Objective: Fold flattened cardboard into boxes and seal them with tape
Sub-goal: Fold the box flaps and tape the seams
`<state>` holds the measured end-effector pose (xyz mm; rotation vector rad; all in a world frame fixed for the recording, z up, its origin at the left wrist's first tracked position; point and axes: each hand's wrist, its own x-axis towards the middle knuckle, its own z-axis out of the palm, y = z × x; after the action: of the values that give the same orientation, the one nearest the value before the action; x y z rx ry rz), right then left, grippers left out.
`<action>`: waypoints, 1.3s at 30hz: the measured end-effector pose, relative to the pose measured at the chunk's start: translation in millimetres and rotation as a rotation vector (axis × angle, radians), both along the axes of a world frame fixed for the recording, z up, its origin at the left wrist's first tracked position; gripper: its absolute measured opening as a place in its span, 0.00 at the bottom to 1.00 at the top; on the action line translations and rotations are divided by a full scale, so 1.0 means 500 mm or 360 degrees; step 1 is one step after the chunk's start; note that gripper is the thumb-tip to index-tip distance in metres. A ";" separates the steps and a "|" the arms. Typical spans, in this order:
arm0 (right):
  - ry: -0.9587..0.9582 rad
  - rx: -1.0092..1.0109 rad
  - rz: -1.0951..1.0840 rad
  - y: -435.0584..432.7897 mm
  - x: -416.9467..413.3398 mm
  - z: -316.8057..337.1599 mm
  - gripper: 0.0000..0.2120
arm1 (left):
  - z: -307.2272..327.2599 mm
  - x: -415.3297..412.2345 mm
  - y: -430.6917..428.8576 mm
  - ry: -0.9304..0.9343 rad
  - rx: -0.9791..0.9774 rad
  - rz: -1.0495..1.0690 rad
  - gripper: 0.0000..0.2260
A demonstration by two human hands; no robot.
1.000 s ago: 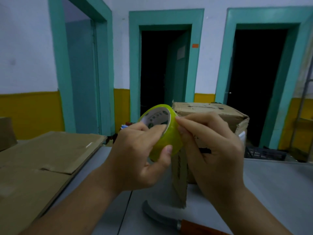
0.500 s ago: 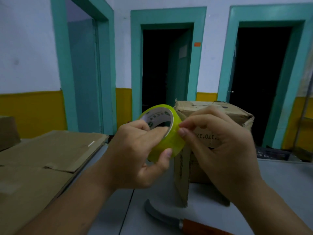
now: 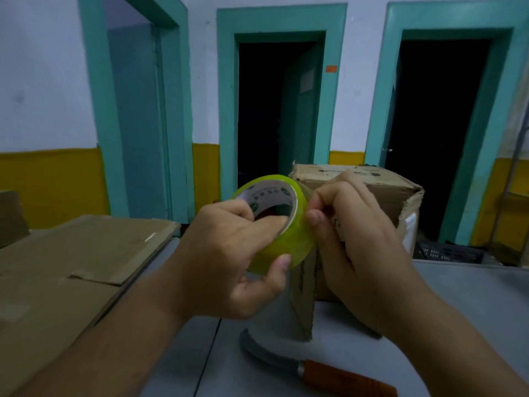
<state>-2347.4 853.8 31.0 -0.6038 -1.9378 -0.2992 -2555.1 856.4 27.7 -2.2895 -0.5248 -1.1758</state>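
**Left hand (image 3: 229, 253) clamps the yellow-green plastic tape roll (image 3: 289, 245) while the right hand (image 3: 352, 247) picks at its edge**

At the centre of the frame the left hand holds the tape roll in the air, fingers hooked through the core and thumb on the outer band. The right hand's thumb and curled forefinger pinch at the roll's right side; whether a loose end is caught cannot be told.

Just behind, the worn brown cardboard box (image 3: 380, 190) stands erected on the grey tabletop (image 3: 458, 296). Flattened brown cardboard sheets (image 3: 71, 267) lie at left, and a curved knife with an orange-brown wooden handle (image 3: 337, 376) at lower centre.

The step appears to be freeing the tape for sealing. Next, the end likely needs peeling up, drawing out and pressing onto a box seam.
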 end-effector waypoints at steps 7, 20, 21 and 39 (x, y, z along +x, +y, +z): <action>0.0155 0.0040 0.0091 -0.008 -0.014 -0.005 0.02 | -0.001 -0.001 0.006 -0.0050 -0.0086 0.0075 0.14; 0.0379 0.0129 0.0081 -0.014 -0.017 -0.007 0.04 | 0.002 -0.008 0.005 -0.0072 0.0016 0.0101 0.14; 0.0371 0.0117 0.0082 -0.015 -0.017 -0.006 0.04 | 0.002 -0.006 0.004 -0.0058 0.0013 0.0100 0.13; 0.0143 0.0035 0.0024 -0.007 -0.018 -0.009 0.03 | 0.001 -0.006 -0.001 0.0038 -0.0026 0.0071 0.13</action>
<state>-2356.6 850.4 26.3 -0.5788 -1.8500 -0.2789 -2558.0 855.7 28.4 -2.2904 -0.5756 -1.1256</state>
